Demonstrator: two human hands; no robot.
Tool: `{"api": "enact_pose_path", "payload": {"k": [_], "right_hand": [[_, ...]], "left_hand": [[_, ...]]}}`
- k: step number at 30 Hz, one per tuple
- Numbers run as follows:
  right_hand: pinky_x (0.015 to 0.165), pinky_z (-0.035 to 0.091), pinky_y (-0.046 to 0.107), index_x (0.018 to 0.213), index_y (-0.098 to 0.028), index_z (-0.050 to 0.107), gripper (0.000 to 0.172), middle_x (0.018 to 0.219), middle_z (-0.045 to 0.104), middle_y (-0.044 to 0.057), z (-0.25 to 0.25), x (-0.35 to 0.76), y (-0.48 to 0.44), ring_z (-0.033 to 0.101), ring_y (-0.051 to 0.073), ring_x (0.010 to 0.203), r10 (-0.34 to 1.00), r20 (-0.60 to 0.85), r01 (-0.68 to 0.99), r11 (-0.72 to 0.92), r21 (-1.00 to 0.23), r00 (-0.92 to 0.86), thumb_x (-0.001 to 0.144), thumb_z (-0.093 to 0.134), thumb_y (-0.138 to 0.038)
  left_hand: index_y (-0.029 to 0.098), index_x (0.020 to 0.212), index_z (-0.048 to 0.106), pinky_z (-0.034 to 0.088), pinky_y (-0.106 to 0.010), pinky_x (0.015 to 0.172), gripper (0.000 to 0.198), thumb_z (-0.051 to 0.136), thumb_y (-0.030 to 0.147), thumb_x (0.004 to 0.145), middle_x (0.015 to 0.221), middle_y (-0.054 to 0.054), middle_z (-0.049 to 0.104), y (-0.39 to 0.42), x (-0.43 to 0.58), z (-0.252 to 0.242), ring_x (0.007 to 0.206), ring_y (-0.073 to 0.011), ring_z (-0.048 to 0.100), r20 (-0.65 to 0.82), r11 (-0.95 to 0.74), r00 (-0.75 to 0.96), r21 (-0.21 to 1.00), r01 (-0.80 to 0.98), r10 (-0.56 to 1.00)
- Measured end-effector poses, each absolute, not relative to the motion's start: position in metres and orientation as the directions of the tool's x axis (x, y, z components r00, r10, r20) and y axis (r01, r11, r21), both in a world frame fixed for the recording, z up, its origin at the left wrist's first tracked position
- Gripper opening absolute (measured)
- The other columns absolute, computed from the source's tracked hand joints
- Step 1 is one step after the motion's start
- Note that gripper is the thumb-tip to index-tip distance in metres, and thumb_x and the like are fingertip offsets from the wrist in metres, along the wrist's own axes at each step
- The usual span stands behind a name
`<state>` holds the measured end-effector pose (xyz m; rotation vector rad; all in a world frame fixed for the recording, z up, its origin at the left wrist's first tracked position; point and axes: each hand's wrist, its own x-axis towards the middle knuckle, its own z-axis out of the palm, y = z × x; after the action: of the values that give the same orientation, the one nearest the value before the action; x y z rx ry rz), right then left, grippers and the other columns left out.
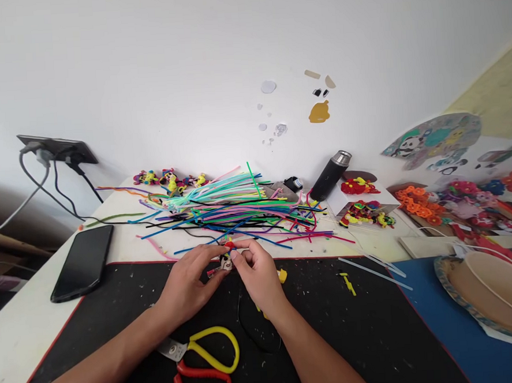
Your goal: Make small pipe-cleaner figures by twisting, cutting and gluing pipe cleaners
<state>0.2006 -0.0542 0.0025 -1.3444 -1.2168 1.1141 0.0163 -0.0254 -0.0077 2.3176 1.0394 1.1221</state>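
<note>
My left hand [187, 282] and my right hand [257, 272] meet over the black mat [369, 335], fingertips pinched together on a small pipe-cleaner figure [226, 258] with red, black and white parts. Both hands are closed on it. Just beyond lies a big heap of coloured pipe cleaners [235, 207]. Scissors with a yellow and a red handle [203, 362] lie on the mat between my forearms. A thin black wire loop [256, 330] lies beside my right wrist.
A black phone [83, 261] lies at the left on the white table. Cables run from a wall socket [58, 148]. A dark bottle [331, 175] lies behind the heap. Finished colourful figures [365, 211] sit at the right, a paper plate [488, 293] at the far right. Yellow scraps [348, 282] dot the mat.
</note>
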Motion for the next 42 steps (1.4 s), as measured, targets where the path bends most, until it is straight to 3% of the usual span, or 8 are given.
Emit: {"api": "enact_pose_path", "payload": {"k": [9, 42], "right_hand": [[0.055, 0.03, 0.029, 0.113, -0.02, 0.069, 0.03, 0.06, 0.05, -0.007, 0.001, 0.2, -0.056, 0.046, 0.015, 0.055, 0.996, -0.008, 0.161, -0.023, -0.987, 0.093, 0.097, 0.062, -0.044], [0.056, 0.029, 0.029, 0.113, -0.018, 0.071, 0.036, 0.061, 0.043, -0.007, 0.013, 0.208, -0.056, 0.039, 0.015, 0.057, 0.993, 0.017, 0.056, 0.011, -0.998, 0.113, 0.097, 0.063, -0.05]], "left_hand": [[0.025, 0.125, 0.067, 0.06, -0.034, 0.087, 0.024, 0.066, 0.03, 0.101, 0.109, -0.005, 0.079, -0.028, 0.016, -0.008, 0.097, -0.023, 0.076, 0.545, -0.689, 0.426, 0.507, 0.518, 0.722], [0.025, 0.122, 0.07, 0.067, -0.037, 0.084, 0.036, 0.072, 0.05, 0.097, 0.112, -0.006, 0.081, -0.027, 0.018, -0.006, 0.093, -0.0234, 0.078, 0.435, -0.512, 0.271, 0.719, 0.47, 0.859]]}}
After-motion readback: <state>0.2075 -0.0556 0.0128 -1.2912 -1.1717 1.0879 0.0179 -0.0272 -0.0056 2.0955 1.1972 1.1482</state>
